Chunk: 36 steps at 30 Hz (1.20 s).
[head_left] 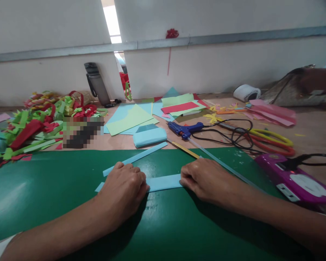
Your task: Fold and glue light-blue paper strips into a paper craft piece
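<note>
A light blue paper strip [164, 182] stretches between my two hands, low over the green mat [57, 181]. My left hand [125, 186] is closed on its left part, and a short blue end sticks out past the knuckles. My right hand [199, 178] pinches the strip's right end, fingers curled. A second, thinner blue strip [152, 151] lies slanted just behind my left hand. Beyond it sits a small folded light blue packet [150, 137]. A yellow pencil [185, 149] points away behind my right hand.
A blue glue gun [185, 129] with black cable, scissors [274, 141] and a purple power strip [299, 179] lie to the right. Coloured sheets [130, 119] are at the back centre. Paper scraps [29, 130] heap at the left, near a grey bottle [97, 85]. A bag [296, 87] stands back right.
</note>
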Tool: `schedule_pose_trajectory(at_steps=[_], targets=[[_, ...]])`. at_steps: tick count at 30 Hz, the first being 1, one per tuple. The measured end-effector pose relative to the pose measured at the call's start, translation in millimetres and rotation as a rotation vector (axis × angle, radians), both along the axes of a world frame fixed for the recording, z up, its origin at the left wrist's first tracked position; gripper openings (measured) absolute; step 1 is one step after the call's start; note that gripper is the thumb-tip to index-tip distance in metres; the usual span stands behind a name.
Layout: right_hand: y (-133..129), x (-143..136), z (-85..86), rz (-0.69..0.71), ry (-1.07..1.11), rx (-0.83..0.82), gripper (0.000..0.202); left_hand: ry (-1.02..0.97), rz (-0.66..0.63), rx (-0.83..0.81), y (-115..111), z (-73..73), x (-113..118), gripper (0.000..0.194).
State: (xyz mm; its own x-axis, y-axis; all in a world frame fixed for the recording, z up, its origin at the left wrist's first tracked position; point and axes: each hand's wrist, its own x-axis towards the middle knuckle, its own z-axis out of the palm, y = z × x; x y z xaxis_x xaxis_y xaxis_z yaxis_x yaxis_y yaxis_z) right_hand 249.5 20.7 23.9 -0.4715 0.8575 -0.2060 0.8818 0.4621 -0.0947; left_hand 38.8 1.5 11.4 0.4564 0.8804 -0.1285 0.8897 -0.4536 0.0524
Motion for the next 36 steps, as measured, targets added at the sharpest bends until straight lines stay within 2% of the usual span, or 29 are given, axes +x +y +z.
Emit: schedule_pose_trajectory(at_steps=[9, 25, 36], targets=[[0.1, -2.8, 4.3, -0.002, -0.04, 0.013, 0.024, 0.027, 0.02, -0.005, -0.8, 3.6, 3.8, 0.027], [0.2, 0.1, 2.9, 0.026, -0.054, 0.022, 0.024, 0.006, -0.005, 0.04, -2.2, -2.5, 0.1, 0.027], [1.6, -2.3, 2.7, 0.037, -0.074, 0.019, 0.024, 0.069, -0.022, 0.018, -0.7, 2.9, 3.5, 0.029]])
